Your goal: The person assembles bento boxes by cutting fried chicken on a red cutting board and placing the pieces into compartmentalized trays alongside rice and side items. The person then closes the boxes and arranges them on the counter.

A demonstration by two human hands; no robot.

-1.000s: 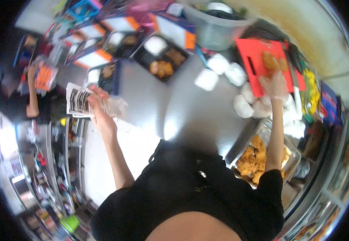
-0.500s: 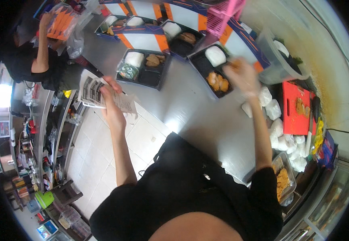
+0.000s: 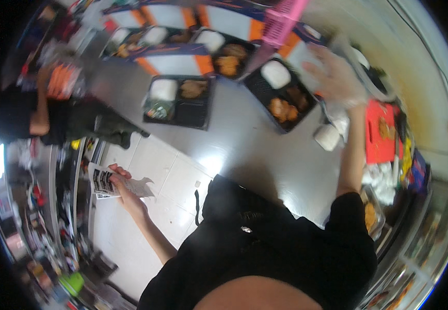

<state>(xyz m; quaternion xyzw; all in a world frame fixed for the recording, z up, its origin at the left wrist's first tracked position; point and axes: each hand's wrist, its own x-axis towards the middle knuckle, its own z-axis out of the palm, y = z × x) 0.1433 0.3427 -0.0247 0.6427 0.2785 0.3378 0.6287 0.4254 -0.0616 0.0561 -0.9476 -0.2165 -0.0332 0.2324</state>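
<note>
Left hand (image 3: 123, 191), mid-left of frame: fingers clamped on a printed slip (image 3: 111, 183), held over the tiled floor (image 3: 157, 175), clear of the surface (image 3: 265, 150). Right hand (image 3: 337, 77), upper right: gloved, fingers spread and apart, holding nothing that can be made out; motion-blurred. It hovers just right of the nearest tray (image 3: 285, 95), beside a clear bin (image 3: 361, 77) at the surface's far right.

Room: a bare grey stretch of surface runs from the tray down to the person's body, centre to lower right. The surface's near edge cuts diagonally from upper left towards the centre; below it, open floor. To the right, the way is closed by a white tub (image 3: 327, 137), a red board (image 3: 381, 132) with fried pieces and stacked white tubs (image 3: 381, 181).

Position of things: the tray, black, with rice and fried pieces, lies left of and slightly below the right hand. A second tray (image 3: 178, 101) lies well left, upper centre, between the two hands. More trays line the top edge. A pink basket (image 3: 281, 20) sits at top centre. Another person (image 3: 38, 108) in dark clothes stands at upper left.

Change from half a second ago: right hand has moved off the tray to its right side; left hand with slip has dropped lower in frame, farther from the surface edge. The view has shifted, trays now nearer centre.
</note>
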